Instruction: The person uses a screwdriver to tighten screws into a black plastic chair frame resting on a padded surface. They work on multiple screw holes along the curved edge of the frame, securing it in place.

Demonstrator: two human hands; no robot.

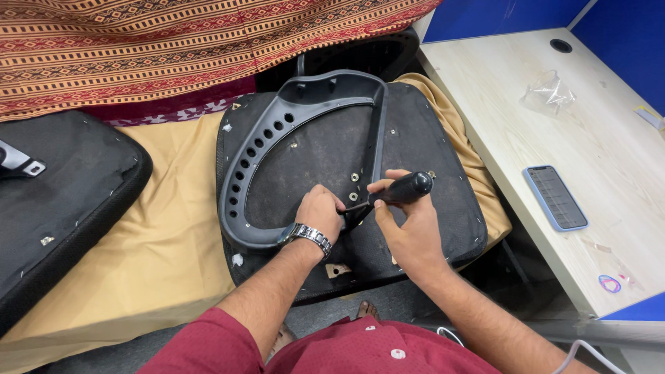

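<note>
Tan cloth (166, 228) covers the work surface, and a striped red and orange woven blanket (173, 41) lies bunched along its far edge. On the cloth, in the middle of the view, a black seat pad (443, 166) lies with its underside up, staples dotted around its border. A second black seat pad (62, 201) rests at the left, well apart from the first. To the right stands a pale wooden desk (589, 131) with blue partitions behind it.

Lying on the upturned middle seat pad is a black plastic armrest frame (260, 149), a curved loop with a row of round holes along its left side. Its lower end reaches the front of the pad, where both hands meet.

The left hand (320, 211), a metal wristwatch (307, 235) on its wrist, is curled down over the lower end of the frame, fingers closed against it. The right hand (409, 228) grips a screwdriver (398, 192) by its thick black handle, fingers and thumb wrapped round it; the tip points left, toward the left hand, and is hidden between the two.

On the desk a phone (555, 198) in a blue case lies face up near the edge, and a crumpled clear plastic bag (551, 90) sits farther back. Small silver screws (354, 177) lie on the pad just above the hands.
</note>
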